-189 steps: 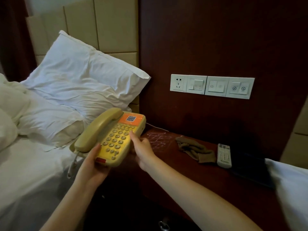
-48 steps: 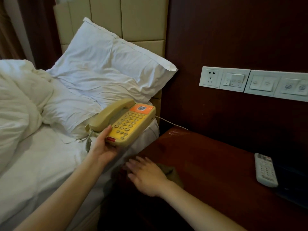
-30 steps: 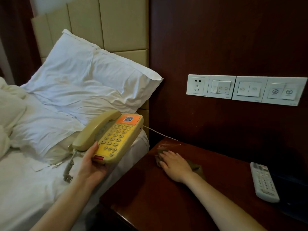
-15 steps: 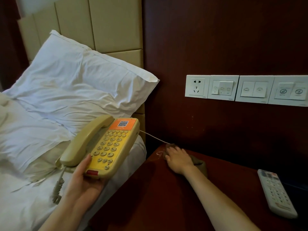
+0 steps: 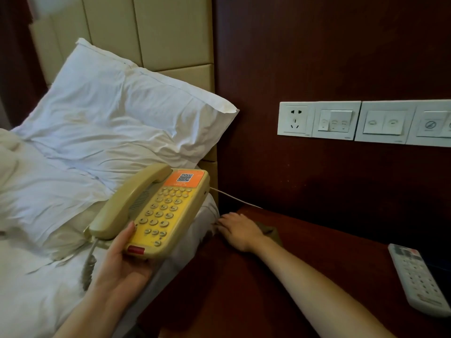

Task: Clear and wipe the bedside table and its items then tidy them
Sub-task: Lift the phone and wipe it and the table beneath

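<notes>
My left hand (image 5: 122, 267) holds a yellow corded telephone (image 5: 156, 211) from below, lifted above the edge of the bed, with the beige handset resting on its cradle. My right hand (image 5: 238, 231) lies flat on a brown cloth (image 5: 269, 232) at the far left corner of the dark wooden bedside table (image 5: 305, 311); only a small part of the cloth shows past the palm. A white remote control (image 5: 418, 280) lies at the table's right side.
The phone's cord (image 5: 234, 198) runs from the phone to the wall behind the table. A white pillow (image 5: 117, 125) and rumpled sheets fill the bed on the left. A socket and switch panel (image 5: 363, 123) sits on the wooden wall.
My right hand has slid the cloth leftwards along the back of the table to its left corner. The phone has stayed raised in my left hand.
</notes>
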